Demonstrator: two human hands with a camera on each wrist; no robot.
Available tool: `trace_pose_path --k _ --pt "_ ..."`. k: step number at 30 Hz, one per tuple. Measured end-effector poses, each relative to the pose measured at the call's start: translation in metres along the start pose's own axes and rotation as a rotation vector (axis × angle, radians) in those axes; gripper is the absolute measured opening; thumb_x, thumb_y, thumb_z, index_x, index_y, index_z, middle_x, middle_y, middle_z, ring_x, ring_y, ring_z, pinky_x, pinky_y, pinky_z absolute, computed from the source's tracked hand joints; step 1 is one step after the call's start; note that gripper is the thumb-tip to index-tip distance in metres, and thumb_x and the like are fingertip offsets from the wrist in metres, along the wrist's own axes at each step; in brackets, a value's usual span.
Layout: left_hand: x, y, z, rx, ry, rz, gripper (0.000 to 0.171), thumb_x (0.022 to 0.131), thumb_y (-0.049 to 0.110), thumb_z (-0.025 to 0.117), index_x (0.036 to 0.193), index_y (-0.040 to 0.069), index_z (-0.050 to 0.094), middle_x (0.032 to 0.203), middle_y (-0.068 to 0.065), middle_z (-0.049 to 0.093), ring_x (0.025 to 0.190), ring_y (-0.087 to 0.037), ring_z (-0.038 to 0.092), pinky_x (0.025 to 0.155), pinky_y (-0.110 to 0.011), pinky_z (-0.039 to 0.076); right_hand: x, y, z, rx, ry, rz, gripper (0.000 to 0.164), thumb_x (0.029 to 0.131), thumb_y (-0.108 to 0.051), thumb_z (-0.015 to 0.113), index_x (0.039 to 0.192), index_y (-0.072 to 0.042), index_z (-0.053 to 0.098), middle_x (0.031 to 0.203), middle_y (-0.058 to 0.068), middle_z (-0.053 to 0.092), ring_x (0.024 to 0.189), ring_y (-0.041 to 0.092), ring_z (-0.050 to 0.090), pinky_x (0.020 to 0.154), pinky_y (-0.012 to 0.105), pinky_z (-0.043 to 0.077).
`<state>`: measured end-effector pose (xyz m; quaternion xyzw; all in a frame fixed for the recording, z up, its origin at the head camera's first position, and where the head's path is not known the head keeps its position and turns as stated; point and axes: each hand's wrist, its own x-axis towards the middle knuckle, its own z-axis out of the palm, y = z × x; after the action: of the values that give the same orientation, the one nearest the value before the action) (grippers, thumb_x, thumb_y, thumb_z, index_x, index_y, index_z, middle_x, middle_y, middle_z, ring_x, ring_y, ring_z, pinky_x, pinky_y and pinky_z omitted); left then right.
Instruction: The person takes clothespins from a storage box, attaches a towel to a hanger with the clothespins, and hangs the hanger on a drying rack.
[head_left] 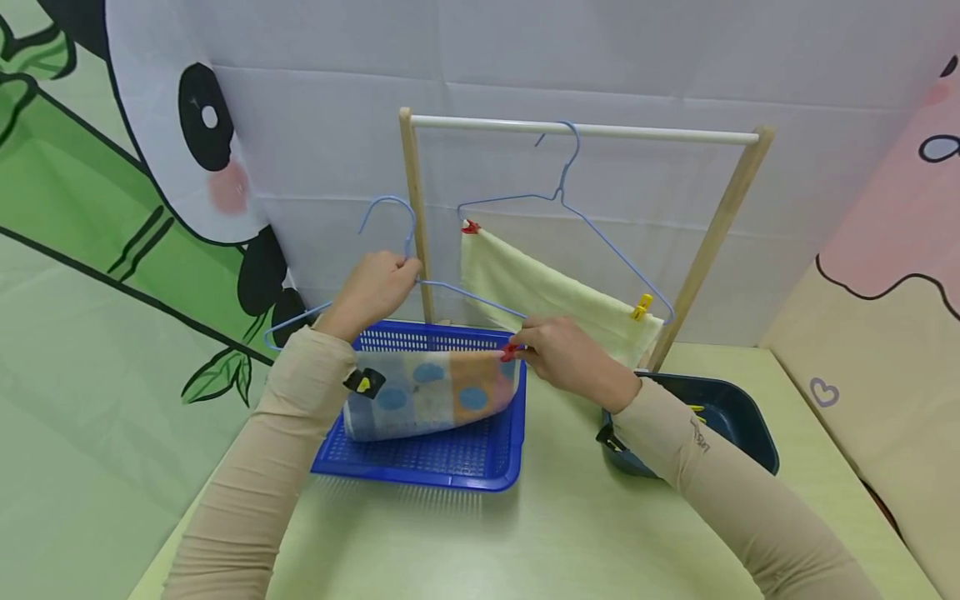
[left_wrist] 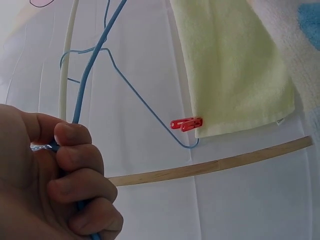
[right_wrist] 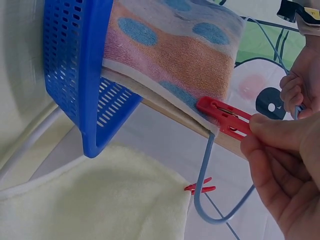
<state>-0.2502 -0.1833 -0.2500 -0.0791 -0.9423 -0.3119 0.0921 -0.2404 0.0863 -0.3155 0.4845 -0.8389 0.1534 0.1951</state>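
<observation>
My left hand (head_left: 375, 290) grips a blue wire hanger (head_left: 471, 295) near its neck, the hook rising above the fist. Fingers curl round the wire in the left wrist view. A patterned towel (head_left: 420, 393) with blue dots on orange, white and grey patches hangs below the hanger, over a blue basket (head_left: 420, 477). At the towel's right corner, my right hand (head_left: 568, 357) pinches a red clothespin (right_wrist: 226, 118) between thumb and fingers. Its jaws sit over the towel's edge, right by the hanger's bent end. The towel's left corner is partly hidden by my left forearm.
Behind stands a rack with a white rod (head_left: 660, 133) and wooden posts (head_left: 712, 246). A second blue hanger (head_left: 611, 248) hangs there, bearing a yellow towel (head_left: 547, 292) with a red clothespin (head_left: 470, 227) and a yellow clothespin (head_left: 641, 307). A dark tub (head_left: 738, 417) stands right, partly behind my forearm.
</observation>
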Motion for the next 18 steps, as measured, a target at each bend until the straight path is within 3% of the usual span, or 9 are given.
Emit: trace_pose_path --k 10,18 --pt "-0.0008 -0.0035 0.0004 0.0 0.003 -0.001 0.042 0.096 0.028 0.035 0.058 0.01 0.038 0.053 -0.001 0.034 0.048 -0.017 0.03 0.048 -0.031 0.028 0.0016 -0.0004 0.0042 0.002 -0.018 0.038 0.015 0.08 -0.004 0.074 0.095 -0.001 0.072 0.084 0.008 0.066 0.067 0.014 0.059 0.059 0.026 0.048" --pt "0.001 -0.0078 0.0021 0.023 0.014 0.014 0.043 0.097 0.029 0.034 0.059 0.009 0.039 0.054 -0.001 0.035 0.049 -0.017 0.031 0.05 -0.031 0.028 -0.0002 0.0028 0.0083 0.025 0.014 0.062 0.021 0.08 -0.007 0.075 0.099 -0.002 0.07 0.09 0.009 0.064 0.07 0.019 0.062 0.061 0.028 0.049"
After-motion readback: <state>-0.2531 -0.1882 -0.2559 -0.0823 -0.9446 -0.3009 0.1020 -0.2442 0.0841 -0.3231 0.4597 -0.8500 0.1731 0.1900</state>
